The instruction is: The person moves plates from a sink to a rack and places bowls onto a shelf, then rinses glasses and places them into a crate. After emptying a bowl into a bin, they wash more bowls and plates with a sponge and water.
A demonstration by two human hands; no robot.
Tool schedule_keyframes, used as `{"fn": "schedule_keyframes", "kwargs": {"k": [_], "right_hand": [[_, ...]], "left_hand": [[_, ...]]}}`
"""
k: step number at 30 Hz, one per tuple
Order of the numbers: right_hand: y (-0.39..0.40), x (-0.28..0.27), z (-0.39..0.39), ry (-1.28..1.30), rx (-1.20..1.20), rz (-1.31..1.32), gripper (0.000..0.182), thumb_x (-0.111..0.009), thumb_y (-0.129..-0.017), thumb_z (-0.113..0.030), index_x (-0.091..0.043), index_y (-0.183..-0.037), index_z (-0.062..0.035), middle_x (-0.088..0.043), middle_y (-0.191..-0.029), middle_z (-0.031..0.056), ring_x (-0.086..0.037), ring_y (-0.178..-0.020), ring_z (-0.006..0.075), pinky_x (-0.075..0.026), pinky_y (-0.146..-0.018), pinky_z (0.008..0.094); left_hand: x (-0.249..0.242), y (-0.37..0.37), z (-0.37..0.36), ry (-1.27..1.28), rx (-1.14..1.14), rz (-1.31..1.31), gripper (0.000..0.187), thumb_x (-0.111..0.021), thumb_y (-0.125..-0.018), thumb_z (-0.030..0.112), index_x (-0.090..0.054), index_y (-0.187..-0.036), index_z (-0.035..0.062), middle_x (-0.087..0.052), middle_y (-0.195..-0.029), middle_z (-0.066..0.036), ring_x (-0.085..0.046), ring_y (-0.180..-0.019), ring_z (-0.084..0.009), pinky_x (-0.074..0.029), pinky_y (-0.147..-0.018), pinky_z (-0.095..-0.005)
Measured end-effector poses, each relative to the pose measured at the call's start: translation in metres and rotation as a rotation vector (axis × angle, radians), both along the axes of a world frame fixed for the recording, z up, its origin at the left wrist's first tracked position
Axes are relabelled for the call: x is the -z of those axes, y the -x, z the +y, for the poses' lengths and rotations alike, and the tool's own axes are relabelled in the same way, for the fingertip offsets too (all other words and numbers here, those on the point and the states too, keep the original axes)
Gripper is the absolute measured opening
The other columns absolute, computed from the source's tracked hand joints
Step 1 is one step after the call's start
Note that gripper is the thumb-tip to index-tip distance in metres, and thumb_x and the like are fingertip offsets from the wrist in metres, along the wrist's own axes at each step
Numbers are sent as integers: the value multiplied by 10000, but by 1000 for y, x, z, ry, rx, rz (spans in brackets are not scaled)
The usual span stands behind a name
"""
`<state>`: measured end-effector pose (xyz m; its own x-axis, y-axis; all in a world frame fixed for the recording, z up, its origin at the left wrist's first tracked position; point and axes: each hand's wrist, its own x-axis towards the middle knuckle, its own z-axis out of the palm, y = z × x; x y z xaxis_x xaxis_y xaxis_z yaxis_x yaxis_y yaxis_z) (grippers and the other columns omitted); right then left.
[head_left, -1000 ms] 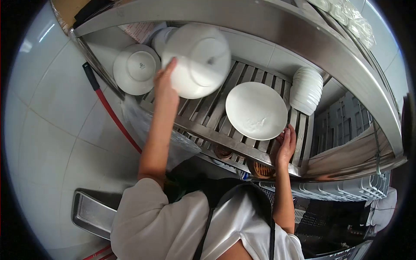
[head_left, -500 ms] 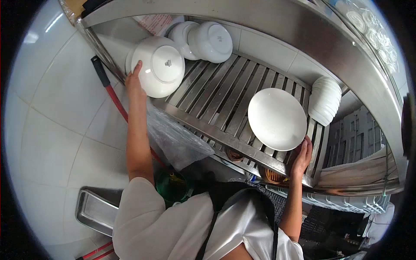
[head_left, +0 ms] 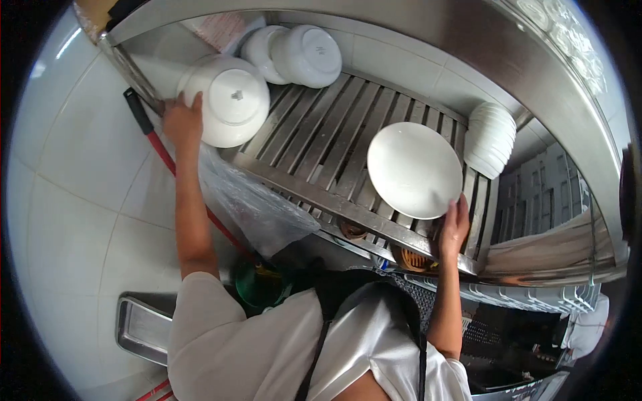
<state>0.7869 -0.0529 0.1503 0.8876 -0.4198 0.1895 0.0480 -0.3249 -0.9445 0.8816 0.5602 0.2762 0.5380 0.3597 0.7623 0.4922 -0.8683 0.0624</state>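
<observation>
My left hand point(head_left: 182, 121) is at the left edge of a stack of upturned white bowls point(head_left: 235, 100), its fingers apart against the side of the stack. A white plate point(head_left: 414, 170) lies face up on the slatted metal shelf point(head_left: 321, 137). At the plate's lower right edge is my right hand point(head_left: 453, 227), fingers stretched out; whether it grips the rim is hard to tell. More upturned white bowls point(head_left: 307, 56) stand behind the left stack. A nested row of small white bowls point(head_left: 490, 140) lies on its side to the right.
Clear plastic point(head_left: 257, 207) hangs below the shelf's left front. A red-handled tool point(head_left: 159, 147) leans at the left, above a green bucket point(head_left: 262, 286). A metal tray point(head_left: 144, 329) is at the lower left. The upper shelf's metal edge point(head_left: 428, 33) curves overhead.
The whole view has shifted slightly, so shelf and dishes appear further left and up. My left hand's fingers have shifted and spread at the bowl stack. My right hand remains by the plate.
</observation>
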Motion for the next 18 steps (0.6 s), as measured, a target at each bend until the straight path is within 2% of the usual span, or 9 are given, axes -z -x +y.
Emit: {"fn": "schedule_keyframes", "kwargs": {"k": [3, 6, 8, 9, 10, 12, 14, 16, 18], "right_hand": [[-5, -10, 1, 33, -27, 107, 632, -658, -948, -277, -466, -1418, 99, -655, -1219, 235, -618, -1133, 261, -448, -997, 349], [-20, -11, -9, 54, -105, 141, 588, -670, -891, -181, -499, -1387, 84, -663, -1214, 231, -640, -1099, 267, -473, -969, 355], [-29, -4, -17, -51, -144, 201, 540, -657, -866, -126, -524, -1351, 72, -675, -1174, 217, -662, -1027, 280, -492, -926, 349], [-27, -18, -7, -129, -179, 158, 358, -639, -844, -150, -616, -1179, -27, -663, -912, 47, -593, -705, 124, -454, -533, 262], [-26, -29, -3, -169, -186, 260, 374, -639, -846, -152, -608, -1196, -25, -670, -931, 48, -599, -707, 117, -463, -535, 249], [-27, -29, 2, -199, -191, 254, 386, -629, -852, -142, -596, -1218, -23, -672, -943, 47, -601, -699, 113, -468, -535, 237], [-29, -29, 3, -186, -231, 291, 400, -633, -876, -158, -581, -1250, -25, -677, -996, 46, -623, -759, 121, -486, -573, 247], [-27, -36, 11, -182, -257, 298, 403, -639, -888, -171, -578, -1260, -28, -679, -1027, 46, -632, -796, 124, -492, -593, 251], [-26, -35, 11, -203, -320, 286, 424, -650, -909, -198, -565, -1290, -35, -683, -1073, 41, -635, -845, 121, -493, -610, 245]], "left_hand": [[9, 7, -6, -8, 72, -38, 541, -640, -922, 481, -682, -1244, 48, -641, -1259, -216, -626, -1134, -391, -513, -952, -468], [12, 24, -48, -114, 153, -184, 507, -698, -901, 401, -671, -1243, 28, -648, -1243, -211, -605, -1164, -382, -490, -993, -461], [23, 39, -117, 87, 493, -252, 435, -787, -855, 271, -683, -1209, 40, -666, -1251, -187, -601, -1201, -350, -463, -1037, -433], [27, 52, -160, 242, 708, -127, 472, -814, -823, 275, -680, -1220, 58, -670, -1259, -150, -601, -1216, -321, -462, -1049, -433], [31, 64, -203, 430, 892, 1, 513, -842, -790, 279, -677, -1232, 77, -674, -1267, -113, -601, -1231, -292, -461, -1062, -433], [52, 76, -266, 326, 1264, 200, 619, -861, -736, 362, -668, -1278, 132, -566, -1422, -107, -467, -1384, -304, -385, -1145, -452], [78, 79, -318, 187, 1400, 346, 717, -843, -729, 399, -619, -1352, 123, -423, -1544, -144, -319, -1478, -334, -242, -1227, -495], [96, 73, -350, 151, 1485, 387, 678, -820, -764, 376, -614, -1340, 82, -438, -1524, -178, -338, -1470, -327, -249, -1228, -496], [115, 65, -364, 49, 1452, 335, 476, -752, -812, 289, -655, -1219, 63, -538, -1417, -173, -447, -1388, -334, -291, -1207, -489]]}}
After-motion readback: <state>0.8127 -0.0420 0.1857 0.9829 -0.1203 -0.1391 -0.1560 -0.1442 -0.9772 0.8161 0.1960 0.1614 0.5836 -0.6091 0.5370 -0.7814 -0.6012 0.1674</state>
